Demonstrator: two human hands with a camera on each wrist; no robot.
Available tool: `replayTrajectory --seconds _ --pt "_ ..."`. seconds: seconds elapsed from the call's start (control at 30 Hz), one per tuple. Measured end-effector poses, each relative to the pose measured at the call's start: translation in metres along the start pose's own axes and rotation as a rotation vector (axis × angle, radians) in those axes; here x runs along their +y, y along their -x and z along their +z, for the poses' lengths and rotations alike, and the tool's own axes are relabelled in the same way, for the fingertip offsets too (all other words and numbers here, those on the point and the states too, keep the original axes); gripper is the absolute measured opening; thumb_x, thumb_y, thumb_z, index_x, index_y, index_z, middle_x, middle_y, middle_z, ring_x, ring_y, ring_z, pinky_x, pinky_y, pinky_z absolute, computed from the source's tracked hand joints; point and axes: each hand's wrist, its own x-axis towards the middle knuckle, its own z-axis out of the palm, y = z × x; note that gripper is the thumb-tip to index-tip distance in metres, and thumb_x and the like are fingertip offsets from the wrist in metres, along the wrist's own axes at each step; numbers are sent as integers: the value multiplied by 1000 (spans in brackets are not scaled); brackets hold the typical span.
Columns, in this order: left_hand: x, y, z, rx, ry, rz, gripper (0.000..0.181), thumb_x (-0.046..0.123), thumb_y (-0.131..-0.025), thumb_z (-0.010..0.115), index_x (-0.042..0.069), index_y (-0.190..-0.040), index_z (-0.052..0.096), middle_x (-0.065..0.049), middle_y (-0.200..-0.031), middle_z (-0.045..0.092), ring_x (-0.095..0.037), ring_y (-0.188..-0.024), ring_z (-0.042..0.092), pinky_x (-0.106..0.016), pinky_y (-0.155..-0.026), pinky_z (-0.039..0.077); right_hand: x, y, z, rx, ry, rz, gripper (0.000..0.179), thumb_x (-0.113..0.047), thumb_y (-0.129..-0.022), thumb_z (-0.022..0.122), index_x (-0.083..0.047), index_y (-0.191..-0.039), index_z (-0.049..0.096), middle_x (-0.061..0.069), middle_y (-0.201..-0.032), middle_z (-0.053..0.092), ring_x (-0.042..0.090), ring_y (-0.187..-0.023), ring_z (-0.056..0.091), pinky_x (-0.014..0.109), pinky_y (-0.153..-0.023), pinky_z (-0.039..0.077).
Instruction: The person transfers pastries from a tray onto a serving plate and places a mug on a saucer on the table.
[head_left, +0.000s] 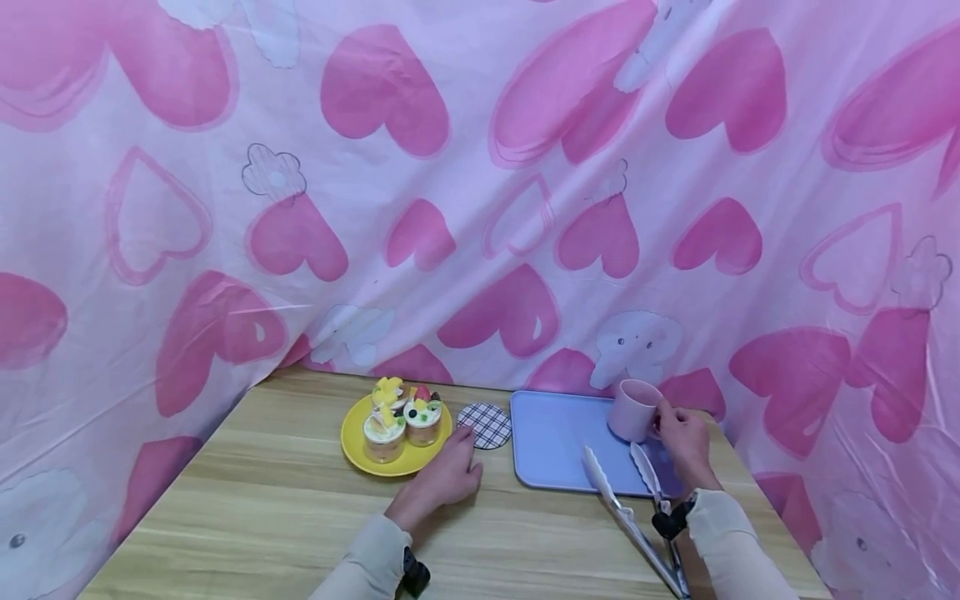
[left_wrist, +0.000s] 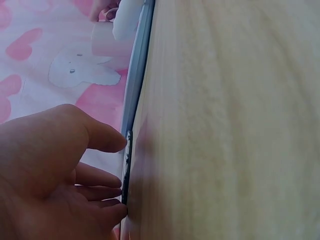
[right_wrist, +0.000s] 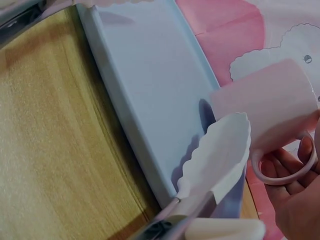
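My right hand [head_left: 684, 437] grips the handle of a pink mug [head_left: 633, 410] at the right end of a light blue tray [head_left: 558, 442]. The right wrist view shows fingers through the mug's handle [right_wrist: 282, 179]; whether its base touches the tray I cannot tell. My left hand [head_left: 446, 471] is at the near left edge of a round checked coaster [head_left: 491, 425], fingertips at its rim. In the left wrist view, thumb and fingers sit apart along the coaster's thin edge [left_wrist: 128, 160]. Metal tongs [head_left: 637, 533] with white scalloped tips lie spread, tips over the tray, beside my right wrist.
A yellow plate [head_left: 356, 446] left of the coaster bears 3 dessert cups [head_left: 384, 446] topped with cream and fruit. A pink heart-patterned cloth [head_left: 465, 208] hangs behind and at both sides of the wooden table [head_left: 262, 500].
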Motion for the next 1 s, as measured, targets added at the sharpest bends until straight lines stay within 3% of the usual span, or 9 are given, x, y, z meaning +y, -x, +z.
replayTrajectory --seconds 0.13,0.33,0.47,0.73,0.83,1.0 --pt "0 0 0 -5 -33 7 59 22 -96 61 -12 -142 46 -26 -157 37 -38 -148 35 -50 -122 32 -1 -1 0 23 9 -5 74 -71 -93 41 -1 -91 64 14 -106 65 23 -94 52 31 -72 44" --pt "-1 2 0 -33 -57 -19 61 24 -97 60 -10 -145 44 -24 -160 33 -36 -151 31 -48 -123 31 -8 1 2 31 -14 -25 73 -72 -92 42 -2 -88 61 14 -107 67 20 -94 54 28 -77 47" --pt "0 2 0 -55 -38 -41 63 26 -98 59 -7 -149 40 -22 -163 28 -37 -153 24 -49 -124 27 -16 3 5 87 -23 -96 66 -61 -95 48 1 -86 67 15 -102 71 16 -84 56 21 -68 49" --pt "2 2 0 -58 -17 -44 63 27 -99 59 -7 -148 41 -22 -164 26 -41 -154 21 -52 -124 26 -33 15 19 75 -27 -197 61 -53 -99 49 2 -94 74 18 -105 75 3 -76 57 14 -64 47" --pt "3 2 0 -58 -16 -41 62 26 -99 59 -7 -148 41 -23 -164 26 -41 -153 21 -52 -124 26 -38 18 24 33 -37 -204 59 -55 -100 47 -3 -103 76 18 -112 75 7 -86 65 11 -67 48" --pt "2 3 1 -60 -10 -37 62 26 -98 59 -7 -148 42 -22 -164 26 -42 -153 21 -52 -123 27 -45 23 36 -38 -135 -194 53 -49 -101 48 -5 -113 74 19 -118 72 24 -104 69 10 -72 53"
